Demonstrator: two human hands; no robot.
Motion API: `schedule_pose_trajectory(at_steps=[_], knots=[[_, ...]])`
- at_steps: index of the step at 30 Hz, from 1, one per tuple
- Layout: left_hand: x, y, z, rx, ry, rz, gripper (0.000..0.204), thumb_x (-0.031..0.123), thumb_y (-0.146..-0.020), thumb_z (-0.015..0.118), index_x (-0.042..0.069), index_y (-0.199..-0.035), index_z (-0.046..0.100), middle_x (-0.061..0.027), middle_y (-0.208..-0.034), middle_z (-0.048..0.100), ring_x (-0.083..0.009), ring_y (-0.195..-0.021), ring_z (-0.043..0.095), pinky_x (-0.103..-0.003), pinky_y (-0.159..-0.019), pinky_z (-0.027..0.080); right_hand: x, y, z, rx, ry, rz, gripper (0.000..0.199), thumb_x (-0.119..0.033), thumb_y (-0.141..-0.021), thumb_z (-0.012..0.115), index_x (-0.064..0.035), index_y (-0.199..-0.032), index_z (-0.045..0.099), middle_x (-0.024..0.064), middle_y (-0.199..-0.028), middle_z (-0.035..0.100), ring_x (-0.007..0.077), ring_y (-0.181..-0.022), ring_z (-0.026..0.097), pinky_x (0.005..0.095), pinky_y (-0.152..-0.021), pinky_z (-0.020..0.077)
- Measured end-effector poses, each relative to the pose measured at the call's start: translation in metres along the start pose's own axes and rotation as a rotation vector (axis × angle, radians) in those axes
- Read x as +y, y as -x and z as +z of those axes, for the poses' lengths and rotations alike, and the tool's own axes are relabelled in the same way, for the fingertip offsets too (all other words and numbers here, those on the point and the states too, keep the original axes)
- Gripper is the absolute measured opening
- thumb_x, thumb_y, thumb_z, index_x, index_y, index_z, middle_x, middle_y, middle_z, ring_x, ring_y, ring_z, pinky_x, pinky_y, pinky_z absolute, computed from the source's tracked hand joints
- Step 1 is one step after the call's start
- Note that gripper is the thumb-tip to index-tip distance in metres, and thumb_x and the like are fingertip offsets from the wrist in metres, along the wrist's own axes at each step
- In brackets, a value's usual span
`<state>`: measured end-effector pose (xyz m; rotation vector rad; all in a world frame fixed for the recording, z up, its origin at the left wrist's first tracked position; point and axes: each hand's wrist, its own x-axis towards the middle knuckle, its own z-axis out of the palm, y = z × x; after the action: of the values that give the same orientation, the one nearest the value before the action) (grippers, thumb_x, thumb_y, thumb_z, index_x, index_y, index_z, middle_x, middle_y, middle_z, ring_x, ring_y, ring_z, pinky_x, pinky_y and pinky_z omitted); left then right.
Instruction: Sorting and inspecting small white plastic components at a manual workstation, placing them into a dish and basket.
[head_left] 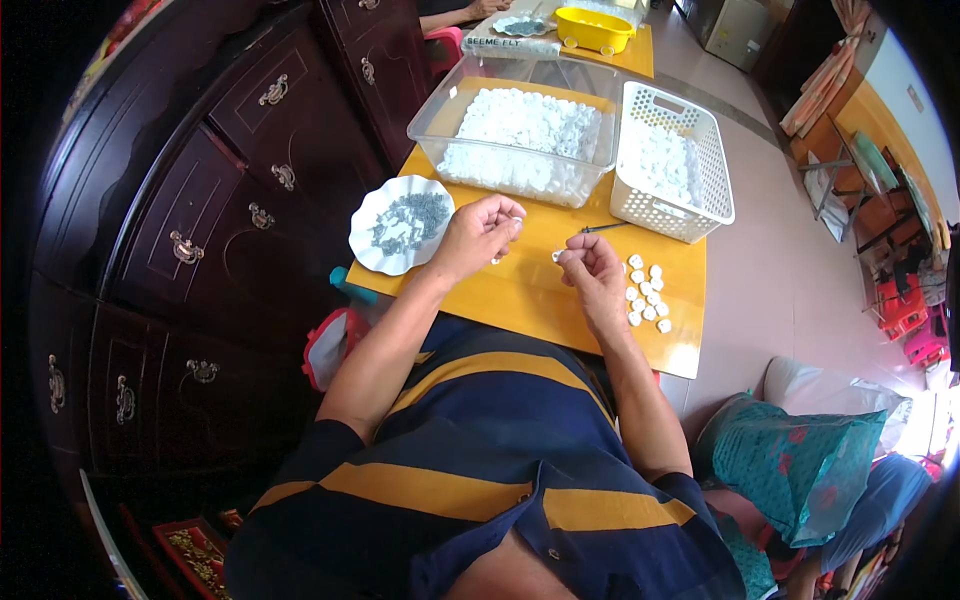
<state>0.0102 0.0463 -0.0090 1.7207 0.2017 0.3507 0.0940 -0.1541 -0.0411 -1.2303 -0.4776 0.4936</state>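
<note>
Above the yellow tabletop (530,310) my left hand (475,240) pinches a small white piece (518,220) between thumb and fingertips. My right hand (597,278), a little apart from it, holds another small white piece (557,257) in a pinch. What kind of pieces they are is too small to tell. Left of my left hand lies a white scalloped plate (364,240) with many tiny dark grey parts (425,212). Several finished-looking white pieces with dark centres (645,290) lie loose beside my right hand. A thin dark tool (605,228) rests just beyond that hand.
A clear plastic bin (430,125) and a white perforated basket (715,190), both holding white pieces, stand at the table's far side. Dark drawers (240,150) flank the left. Farther back are a yellow tub (595,32) and another person's arm (455,17). Teal bags (785,465) sit at right.
</note>
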Motion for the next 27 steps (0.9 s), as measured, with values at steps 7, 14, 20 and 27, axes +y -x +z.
schedule_pose_trajectory(at_steps=[7, 14, 20, 27], knots=[[0.001, 0.002, 0.000, -0.076, 0.076, -0.008, 0.021, 0.007, -0.095, 0.065, 0.000, -0.115, 0.064, 0.0028, -0.084, 0.062, -0.0033, -0.067, 0.056, -0.020, -0.061, 0.049, 0.001, 0.001, 0.001, 0.011, 0.015, -0.017, 0.016, -0.005, -0.095, 0.066, -0.0056, -0.109, 0.058, -0.0007, -0.088, 0.064, 0.0055, -0.074, 0.057, 0.0206, -0.065, 0.0448], [0.004, 0.004, -0.003, -0.113, 0.065, 0.012, 0.024, 0.005, -0.093, 0.068, 0.000, -0.116, 0.064, 0.0017, -0.087, 0.066, -0.0031, -0.071, 0.060, -0.019, -0.062, 0.049, 0.005, 0.003, 0.000, -0.036, 0.026, -0.040, 0.016, -0.007, -0.096, 0.065, -0.0066, -0.110, 0.058, -0.0006, -0.090, 0.066, 0.0054, -0.075, 0.058, 0.0201, -0.067, 0.0462], [0.007, 0.003, -0.003, -0.162, 0.078, 0.040, 0.025, 0.005, -0.091, 0.070, 0.000, -0.115, 0.065, 0.0029, -0.088, 0.066, -0.0025, -0.075, 0.060, -0.019, -0.067, 0.050, -0.004, 0.004, 0.004, -0.086, -0.033, -0.005, 0.016, -0.007, -0.096, 0.065, -0.0062, -0.110, 0.057, -0.0007, -0.089, 0.065, 0.0054, -0.075, 0.058, 0.0203, -0.066, 0.0459], [0.013, 0.005, 0.002, -0.220, 0.004, 0.079, 0.024, 0.004, -0.090, 0.071, 0.001, -0.113, 0.067, 0.0035, -0.088, 0.066, -0.0020, -0.077, 0.060, -0.019, -0.072, 0.050, -0.007, 0.005, 0.003, -0.135, 0.014, 0.056, 0.013, -0.006, -0.096, 0.065, -0.0055, -0.106, 0.058, -0.0011, -0.088, 0.064, 0.0053, -0.075, 0.057, 0.0207, -0.067, 0.0463]])
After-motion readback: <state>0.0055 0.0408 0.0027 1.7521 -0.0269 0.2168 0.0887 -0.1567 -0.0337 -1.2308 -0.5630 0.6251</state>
